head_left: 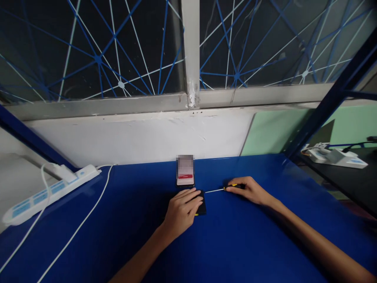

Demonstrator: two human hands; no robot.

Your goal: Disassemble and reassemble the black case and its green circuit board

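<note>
My left hand [183,207] covers most of a flat black case [201,207] with yellow on its near edge. Its fingers lie across the top and hold the case against the blue table. My right hand [247,190] is closed around the black and yellow handle of a screwdriver [215,191]. The thin metal shaft points left, its tip close to the case's right side; whether it touches I cannot tell. Just behind the case is a phone [185,181] with a lit, partly blurred screen. My left palm hides the left part of the case.
A white power strip [53,193] with a plug lies at the left edge of the blue table [235,243]. A white cable [85,220] runs toward the front. Blue posts [321,114] stand at both sides. Another power strip [335,157] sits on a dark surface at right.
</note>
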